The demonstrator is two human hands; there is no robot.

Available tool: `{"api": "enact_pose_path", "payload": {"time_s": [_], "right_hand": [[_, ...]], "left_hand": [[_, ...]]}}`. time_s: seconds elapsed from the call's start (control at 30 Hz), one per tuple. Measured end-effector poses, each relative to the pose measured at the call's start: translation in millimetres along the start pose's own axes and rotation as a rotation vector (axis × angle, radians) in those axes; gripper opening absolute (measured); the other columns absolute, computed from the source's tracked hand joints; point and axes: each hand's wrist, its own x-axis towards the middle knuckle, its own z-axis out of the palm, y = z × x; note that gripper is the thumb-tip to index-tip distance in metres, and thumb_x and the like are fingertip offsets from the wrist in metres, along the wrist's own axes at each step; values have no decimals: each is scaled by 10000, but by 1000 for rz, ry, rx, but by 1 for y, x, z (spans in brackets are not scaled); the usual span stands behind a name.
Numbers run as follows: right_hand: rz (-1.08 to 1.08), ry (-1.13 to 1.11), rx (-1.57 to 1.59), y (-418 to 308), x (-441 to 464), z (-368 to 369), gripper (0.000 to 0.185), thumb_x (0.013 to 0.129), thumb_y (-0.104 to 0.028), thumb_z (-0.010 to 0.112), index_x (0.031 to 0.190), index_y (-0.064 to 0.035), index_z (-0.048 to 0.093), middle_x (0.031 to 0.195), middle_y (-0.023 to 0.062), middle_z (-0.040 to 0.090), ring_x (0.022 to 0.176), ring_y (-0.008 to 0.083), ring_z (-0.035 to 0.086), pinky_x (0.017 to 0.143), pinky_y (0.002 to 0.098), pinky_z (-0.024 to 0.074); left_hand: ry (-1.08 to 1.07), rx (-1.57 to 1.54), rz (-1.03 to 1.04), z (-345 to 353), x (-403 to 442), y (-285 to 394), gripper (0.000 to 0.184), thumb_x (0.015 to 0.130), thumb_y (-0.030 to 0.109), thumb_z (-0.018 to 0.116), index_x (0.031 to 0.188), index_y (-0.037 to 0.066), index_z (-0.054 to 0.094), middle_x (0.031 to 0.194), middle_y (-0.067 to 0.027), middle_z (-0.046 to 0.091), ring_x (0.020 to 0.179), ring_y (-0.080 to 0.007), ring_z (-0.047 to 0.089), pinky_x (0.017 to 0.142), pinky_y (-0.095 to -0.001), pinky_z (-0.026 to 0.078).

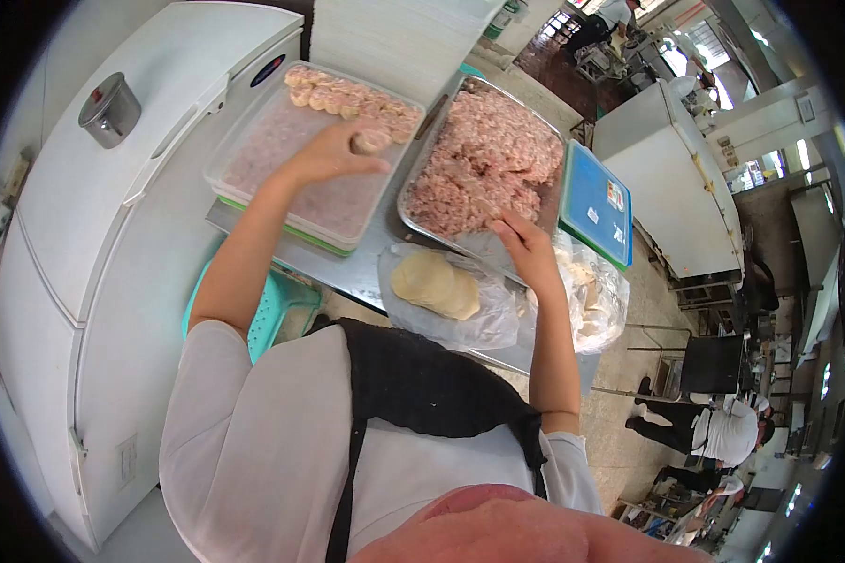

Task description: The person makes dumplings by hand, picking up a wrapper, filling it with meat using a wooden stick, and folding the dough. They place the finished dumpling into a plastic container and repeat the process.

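Observation:
My left hand [343,153] is over the clear plastic tray [282,174], its fingers curved around a round filled dumpling [372,141]. Rows of similar dumplings [333,96] lie along the tray's far edge. My right hand [526,246] is at the near edge of a metal pan [411,192] heaped with minced meat [483,150]; its fingers are pressed together by the meat, and what they hold is too small to make out. Round dough wrappers [435,284] lie on a plastic bag [498,314] in front of the pan.
A blue-lidded container [596,206] and a bag of dough pieces [591,305] are on the right. A white refrigerator [150,235] with a metal cup [111,111] stands left, above a turquoise stool [270,314]. One co-worker [728,432] is at the lower right, others farther off.

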Motion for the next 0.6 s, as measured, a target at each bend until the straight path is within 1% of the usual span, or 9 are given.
{"api": "enact_pose_path", "payload": {"time_s": [0.03, 0.1, 0.13, 0.2, 0.3, 0.33, 0.4, 0.53, 0.6], "right_hand": [[-3, -5, -1, 9, -3, 4, 356, 927, -232, 628, 1172, 26, 618, 1110, 168, 677, 1010, 236, 646, 890, 308, 470], [125, 85, 151, 20, -12, 10, 346, 938, -230, 631, 1181, 16, 625, 744, -8, 607, 606, 62, 526, 536, 216, 408], [124, 84, 151, 19, -16, 14, 346, 938, -230, 631, 1181, 16, 625, 744, -8, 607, 606, 62, 526, 536, 216, 408], [280, 110, 361, 15, -26, 22, 318, 953, -228, 610, 1198, -26, 626, 658, -69, 466, 524, 7, 369, 463, 177, 285], [345, 163, 416, 8, -36, 37, 320, 951, -230, 614, 1197, -27, 638, 635, -75, 448, 514, 7, 373, 456, 181, 293], [350, 170, 418, 4, -38, 40, 320, 951, -230, 614, 1197, -27, 638, 635, -75, 448, 514, 7, 373, 456, 181, 293], [369, 170, 412, -5, -42, 45, 325, 955, -232, 607, 1208, -29, 635, 644, -68, 471, 518, 16, 392, 463, 185, 315], [396, 187, 411, -4, -47, 53, 332, 956, -237, 605, 1215, -29, 632, 642, -67, 469, 520, 15, 393, 464, 183, 316], [400, 174, 415, -3, -48, 53, 330, 954, -238, 608, 1215, -38, 635, 643, -66, 471, 524, 15, 396, 468, 186, 319]], "left_hand": [[5, -1, -3, -19, -1, -14, 518, 686, 304, 814, 1091, 35, 636, 972, -132, 650, 879, -198, 598, 799, -329, 472], [57, 123, -271, -59, -3, -43, 567, 691, 302, 791, 1153, 29, 607, 1054, -209, 642, 971, -314, 616, 844, -362, 485], [58, 123, -272, -74, -2, -70, 567, 691, 302, 791, 1153, 29, 607, 1054, -209, 642, 971, -314, 616, 844, -362, 485], [271, 543, -170, -89, 9, -128, 570, 731, 278, 769, 1202, 31, 564, 1034, -225, 642, 968, -357, 622, 840, -406, 499], [375, 626, -126, -105, 31, -154, 533, 786, 196, 712, 1248, 30, 506, 1024, -234, 642, 969, -383, 623, 827, -448, 507], [368, 626, -121, -108, 35, -144, 533, 786, 196, 712, 1248, 30, 506, 1024, -234, 642, 969, -383, 623, 827, -448, 507], [306, 729, -267, -110, 51, -124, 474, 837, 156, 649, 1255, 22, 469, 1023, -231, 645, 965, -377, 632, 830, -459, 509], [285, 788, -241, -110, 78, -151, 450, 869, 152, 603, 1273, 24, 453, 1009, -234, 648, 971, -378, 634, 833, -467, 507], [160, 747, -229, -116, 77, -155, 381, 878, 186, 601, 1229, 61, 522, 1069, -209, 638, 986, -362, 624, 821, -452, 514]]}}
